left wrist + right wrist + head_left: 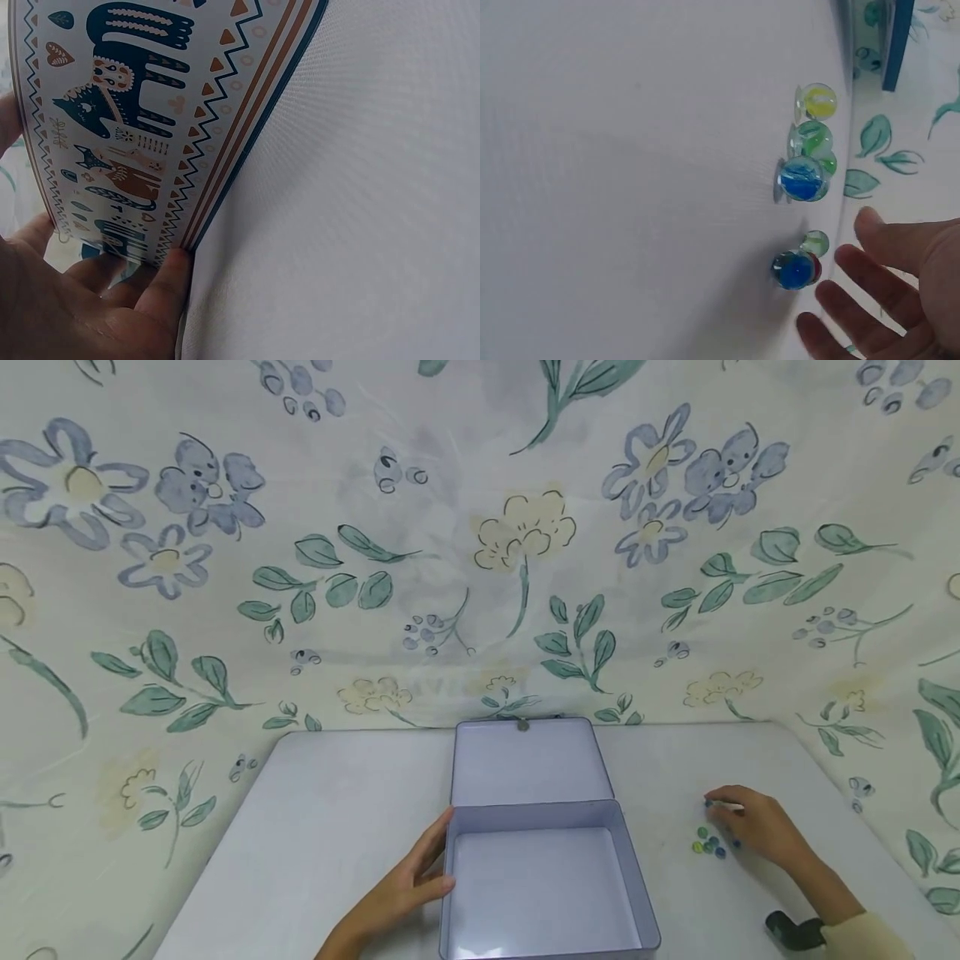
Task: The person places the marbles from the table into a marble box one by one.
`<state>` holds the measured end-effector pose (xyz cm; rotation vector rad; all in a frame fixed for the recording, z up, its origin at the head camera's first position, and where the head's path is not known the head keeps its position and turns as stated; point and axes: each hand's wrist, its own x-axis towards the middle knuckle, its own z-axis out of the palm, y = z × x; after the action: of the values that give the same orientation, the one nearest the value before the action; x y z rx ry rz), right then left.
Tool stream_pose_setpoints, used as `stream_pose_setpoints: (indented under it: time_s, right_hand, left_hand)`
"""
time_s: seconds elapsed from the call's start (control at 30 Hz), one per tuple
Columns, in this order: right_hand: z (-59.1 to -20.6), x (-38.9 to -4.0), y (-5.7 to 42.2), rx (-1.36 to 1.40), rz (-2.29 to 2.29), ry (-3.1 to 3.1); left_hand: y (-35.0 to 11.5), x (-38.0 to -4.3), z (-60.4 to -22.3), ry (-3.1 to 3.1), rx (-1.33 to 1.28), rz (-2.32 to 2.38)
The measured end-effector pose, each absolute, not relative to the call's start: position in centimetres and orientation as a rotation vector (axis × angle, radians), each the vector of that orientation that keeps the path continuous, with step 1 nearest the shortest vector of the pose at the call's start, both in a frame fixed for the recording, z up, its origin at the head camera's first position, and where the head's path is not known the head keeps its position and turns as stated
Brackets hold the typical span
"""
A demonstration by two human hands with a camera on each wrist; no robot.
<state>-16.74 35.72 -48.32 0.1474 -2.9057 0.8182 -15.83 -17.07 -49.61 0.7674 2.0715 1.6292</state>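
A pale lilac metal box [637, 893] stands with its hinged lid [532, 764] folded back; its inside is bare. My left hand [405, 889] rests along its left wall, fingers fairly straight. The left wrist view shows the outer wall [120, 112], printed with animals and zigzags, with fingertips touching it. To the right, my right hand [761, 831] hovers by several glass marbles [714, 842]. In the right wrist view its fingers are spread loosely beside a blue marble [793, 270] and a green marble [814, 243], gripping nothing visible. A yellow marble [820, 101] sits farther off.
The white table [330, 827] runs up to a floral cloth [450, 568] behind and at both sides. A dark strap-like object [795, 931] is at my right wrist, beside the cream sleeve [862, 939]. The raised rims of the box stand between the hands.
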Motion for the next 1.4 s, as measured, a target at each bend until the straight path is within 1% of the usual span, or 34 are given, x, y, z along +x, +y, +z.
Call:
stream_pose_setpoints:
  time_s: [0.2,0.57,0.87,1.1,1.4]
  right_hand:
    - [-47.1,-16.7,35.4,0.14,0.808,-2.848]
    - [-44.2,-16.5,34.4,0.103,0.956,-2.873]
    - [-42.4,-16.9,31.9,0.264,0.985,-2.824]
    - [-40.2,-16.7,29.3,0.389,1.249,-2.767]
    - [-38.7,-17.1,25.8,0.518,1.301,-2.791]
  left_hand:
    - [-17.1,-15.8,-49.7,2.083,0.785,1.623]
    - [-16.4,-15.8,-49.6,2.082,0.754,1.641]
    - [-16.8,-15.7,-49.9,2.092,0.794,1.627]
    - [-17.1,-15.8,-49.7,2.101,0.789,1.627]
    - [-17.1,-15.9,-49.9,2.088,0.783,1.631]
